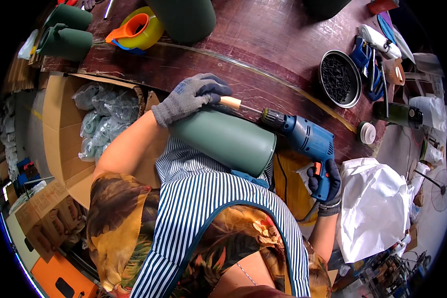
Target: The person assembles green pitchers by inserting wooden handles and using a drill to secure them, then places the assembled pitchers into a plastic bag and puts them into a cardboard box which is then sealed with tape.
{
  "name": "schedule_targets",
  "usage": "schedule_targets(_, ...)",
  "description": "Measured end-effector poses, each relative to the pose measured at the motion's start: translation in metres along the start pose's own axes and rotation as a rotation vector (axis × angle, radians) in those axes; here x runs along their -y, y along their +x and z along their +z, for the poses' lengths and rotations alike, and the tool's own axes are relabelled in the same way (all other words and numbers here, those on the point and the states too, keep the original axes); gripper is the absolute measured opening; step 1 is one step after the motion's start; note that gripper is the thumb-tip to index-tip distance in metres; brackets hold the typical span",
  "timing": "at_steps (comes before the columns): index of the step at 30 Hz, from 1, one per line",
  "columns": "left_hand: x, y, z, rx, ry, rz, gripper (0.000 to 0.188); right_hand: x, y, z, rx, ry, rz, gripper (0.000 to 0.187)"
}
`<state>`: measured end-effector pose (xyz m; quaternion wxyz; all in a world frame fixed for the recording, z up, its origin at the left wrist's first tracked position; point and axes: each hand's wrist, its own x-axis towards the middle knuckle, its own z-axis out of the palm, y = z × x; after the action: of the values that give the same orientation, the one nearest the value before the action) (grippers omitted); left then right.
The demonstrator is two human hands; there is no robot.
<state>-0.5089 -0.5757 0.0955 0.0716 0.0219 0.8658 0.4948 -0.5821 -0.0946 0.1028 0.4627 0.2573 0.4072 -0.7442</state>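
A dark green cylinder (223, 141) lies on its side across my lap, against the striped apron. My left hand (191, 97), in a grey glove, rests at its upper left end. Its fingers close around a short light wooden handle (230, 102), whose far end sticks out to the right. My right hand (328, 184), in a dark glove, is wrapped round the grip of a blue power drill (308, 136). The drill points left, and its thin metal bit (251, 108) reaches the end of the wooden handle. The far end of the handle is hidden under my left fingers.
On the dark red table (263, 54) sit a round tin of black screws (340, 77), a yellow tape roll with an orange piece (144, 30) and more green cylinders (67, 42). A carton of plastic-wrapped items (104, 114) stands left; a white bag (375, 208) lies right.
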Motion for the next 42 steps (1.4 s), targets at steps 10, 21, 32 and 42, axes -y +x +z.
schedule_targets(10, -0.002, 0.003, 0.004, 0.011, -0.102, -0.057, 0.062, 0.012, 0.007, 0.021, 0.033, -0.017, 0.088, 0.060)
schedule_targets(21, -0.001, 0.005, 0.004, 0.036, -0.063, -0.075, 0.051, 0.009, 0.014, 0.007, 0.047, -0.076, -0.005, 0.047)
schedule_targets(32, -0.005, 0.007, 0.003, 0.036, -0.077, -0.089, 0.049, 0.004, 0.019, -0.007, 0.098, -0.046, -0.009, 0.052)
schedule_targets(42, -0.005, 0.008, 0.002, 0.044, -0.095, -0.112, 0.050, 0.005, 0.019, 0.008, -0.038, -0.033, 0.033, 0.053)
